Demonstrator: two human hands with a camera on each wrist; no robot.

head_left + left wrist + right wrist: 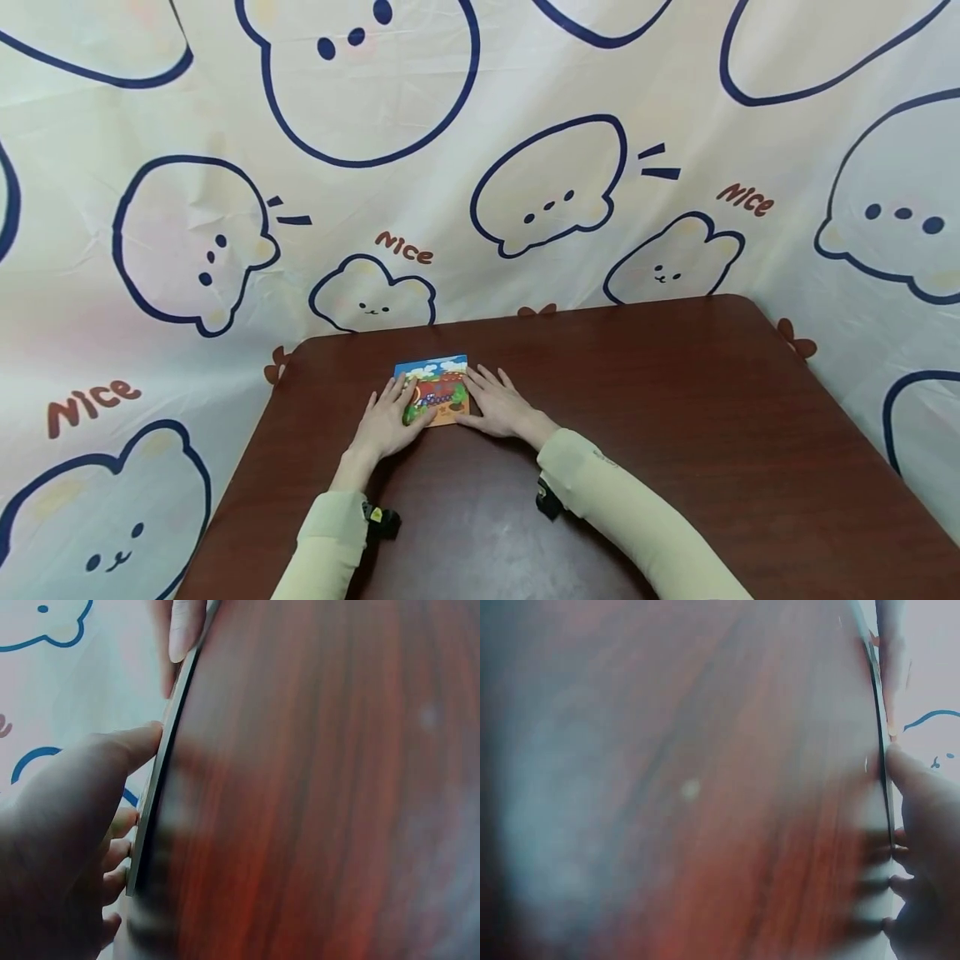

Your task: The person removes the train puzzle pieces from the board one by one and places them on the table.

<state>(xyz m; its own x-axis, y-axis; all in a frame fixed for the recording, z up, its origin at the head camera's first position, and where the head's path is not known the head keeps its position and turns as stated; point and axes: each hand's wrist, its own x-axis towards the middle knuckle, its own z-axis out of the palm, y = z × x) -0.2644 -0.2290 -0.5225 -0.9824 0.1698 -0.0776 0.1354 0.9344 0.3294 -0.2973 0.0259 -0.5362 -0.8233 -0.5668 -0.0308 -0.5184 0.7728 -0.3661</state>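
A flat, square picture board (444, 393) with clouds, blue sky and a red shape among green patches lies on the brown table. My left hand (384, 423) rests on its left side, fingers stretched out and thumb at the near edge. On the opposite side, my right hand (498, 407) touches the board's right edge with its fingers extended. The left wrist view shows the board's thin grey edge (163, 761) beside the left thumb (139, 744). In the right wrist view, the right thumb (907, 766) meets the same near edge.
The dark wooden tabletop (675, 417) stretches to both sides and toward me. Behind it hangs a pale cloth (420, 200) printed with bear outlines. A small black device (384, 523) sits at the left wrist, another (548, 500) at the right.
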